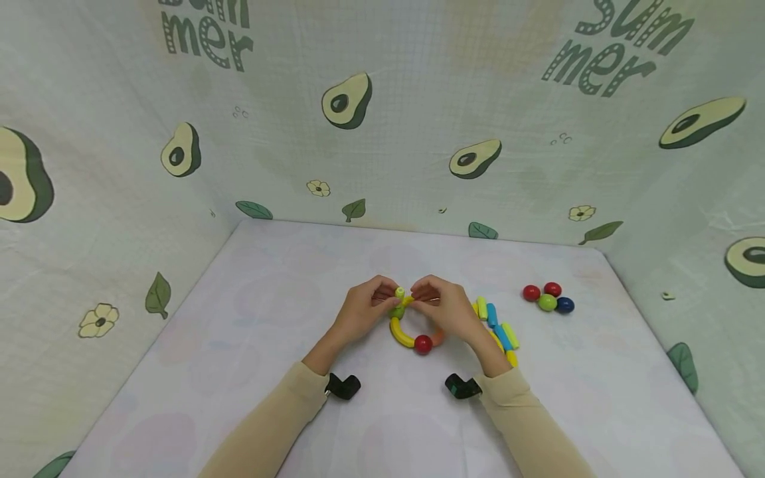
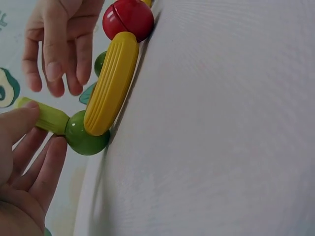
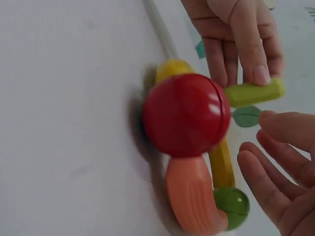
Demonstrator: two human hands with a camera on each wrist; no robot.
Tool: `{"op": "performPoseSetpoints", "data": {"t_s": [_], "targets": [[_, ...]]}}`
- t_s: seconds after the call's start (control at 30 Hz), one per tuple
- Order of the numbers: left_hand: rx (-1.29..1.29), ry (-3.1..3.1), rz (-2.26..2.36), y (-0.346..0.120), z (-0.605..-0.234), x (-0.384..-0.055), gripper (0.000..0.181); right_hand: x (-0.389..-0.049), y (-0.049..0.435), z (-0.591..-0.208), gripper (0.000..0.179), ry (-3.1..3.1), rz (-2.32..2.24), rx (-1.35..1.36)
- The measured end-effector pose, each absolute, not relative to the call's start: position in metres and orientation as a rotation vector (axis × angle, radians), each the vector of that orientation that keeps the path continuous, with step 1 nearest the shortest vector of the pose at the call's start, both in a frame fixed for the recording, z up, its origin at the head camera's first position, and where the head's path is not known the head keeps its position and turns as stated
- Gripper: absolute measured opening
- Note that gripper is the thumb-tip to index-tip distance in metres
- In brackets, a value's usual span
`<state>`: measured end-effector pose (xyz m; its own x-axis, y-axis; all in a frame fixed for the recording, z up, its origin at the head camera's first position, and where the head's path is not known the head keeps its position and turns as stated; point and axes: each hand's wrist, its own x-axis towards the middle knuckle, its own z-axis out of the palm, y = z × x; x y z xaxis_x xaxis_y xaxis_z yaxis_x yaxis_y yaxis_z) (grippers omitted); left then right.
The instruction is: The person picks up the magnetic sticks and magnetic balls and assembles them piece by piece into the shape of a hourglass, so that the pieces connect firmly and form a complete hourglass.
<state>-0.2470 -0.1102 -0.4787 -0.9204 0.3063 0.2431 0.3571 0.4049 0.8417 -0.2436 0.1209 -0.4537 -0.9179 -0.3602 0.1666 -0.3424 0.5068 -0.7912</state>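
A ring of toy pieces lies on the table: a curved yellow piece [image 2: 112,83], a red ball [image 1: 423,344], a curved orange piece [image 3: 192,194], a second green ball [image 3: 232,207] and another yellow piece [image 3: 221,162]. At its left far side, a light green stick [image 2: 51,118] rises from a green ball [image 2: 81,135]. My left hand [image 1: 366,305] pinches this stick between thumb and fingers. Across from it, my right hand [image 1: 445,305] hovers by the ring with loosely bent fingers and nothing in them. In the head view it covers part of the ring's right side.
Right of my right hand lie several loose sticks, among them a blue stick [image 1: 502,337] and a light green one [image 1: 510,335]. Farther right sit more balls, including a dark blue ball [image 1: 564,305] and a red ball [image 1: 531,293]. Printed cloth walls [image 1: 406,186] border the table.
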Motion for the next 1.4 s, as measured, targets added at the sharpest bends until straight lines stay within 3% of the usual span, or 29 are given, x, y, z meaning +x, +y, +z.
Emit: {"op": "performPoseSetpoints", "data": {"t_s": [0.33,0.63,1.4], "targets": [[-0.615,-2.622,-1.551,-0.111,-0.48,-0.247,0.027,-0.245,0.193,-0.429,0.028,2.859,-1.102,-0.592],[-0.598,-2.646,-1.525,-0.114,-0.48,-0.246,0.027,-0.246,0.241,-0.439,0.03,2.954,-0.86,-0.446],[-0.643,-2.634,-1.532,-0.111,-0.478,-0.247,0.026,-0.254,0.258,-0.45,0.034,2.846,-0.792,-0.362]]}}
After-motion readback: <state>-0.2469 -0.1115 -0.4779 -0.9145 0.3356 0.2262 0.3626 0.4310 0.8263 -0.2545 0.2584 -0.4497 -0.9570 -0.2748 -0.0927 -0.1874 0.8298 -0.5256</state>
